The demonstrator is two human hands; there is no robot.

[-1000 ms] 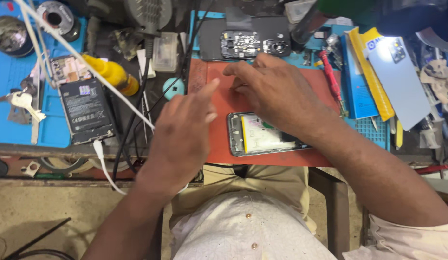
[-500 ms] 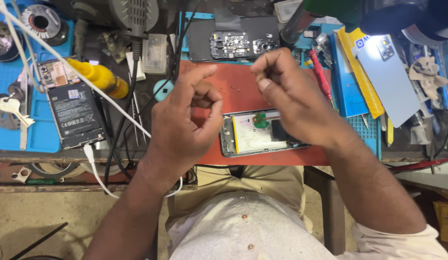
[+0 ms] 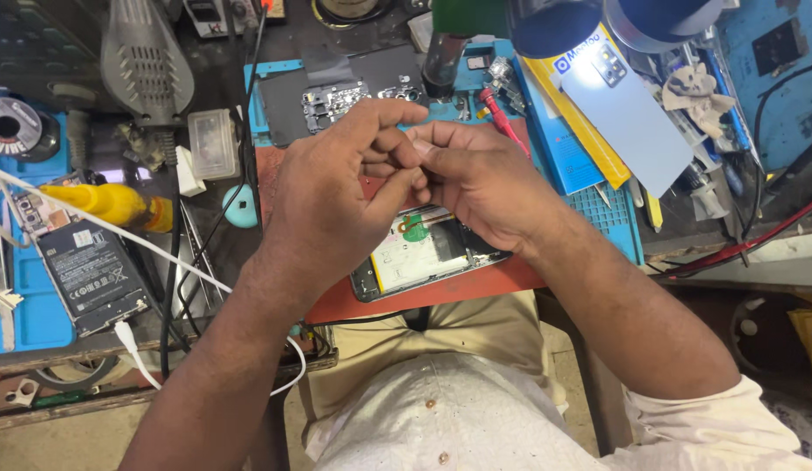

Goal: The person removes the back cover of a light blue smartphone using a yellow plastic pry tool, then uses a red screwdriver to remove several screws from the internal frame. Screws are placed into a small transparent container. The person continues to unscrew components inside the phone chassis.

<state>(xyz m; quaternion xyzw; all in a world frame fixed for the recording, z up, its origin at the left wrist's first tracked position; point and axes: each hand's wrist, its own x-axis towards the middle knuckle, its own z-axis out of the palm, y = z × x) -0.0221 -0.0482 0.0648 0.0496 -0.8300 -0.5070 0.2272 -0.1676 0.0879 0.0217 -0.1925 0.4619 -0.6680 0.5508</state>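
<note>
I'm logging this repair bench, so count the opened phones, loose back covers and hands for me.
Opened phones: 2 (one under the hands, one at left)
Loose back covers: 1 (pale blue)
Hands: 2 (left hand, right hand)
Total: 5

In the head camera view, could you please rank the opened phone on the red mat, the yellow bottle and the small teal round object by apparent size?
1. opened phone, though the hands partly cover it
2. yellow bottle
3. teal round object, clearly smallest

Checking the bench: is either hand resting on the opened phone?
No: both the left hand and right hand meet fingertip to fingertip above the phone.
</note>
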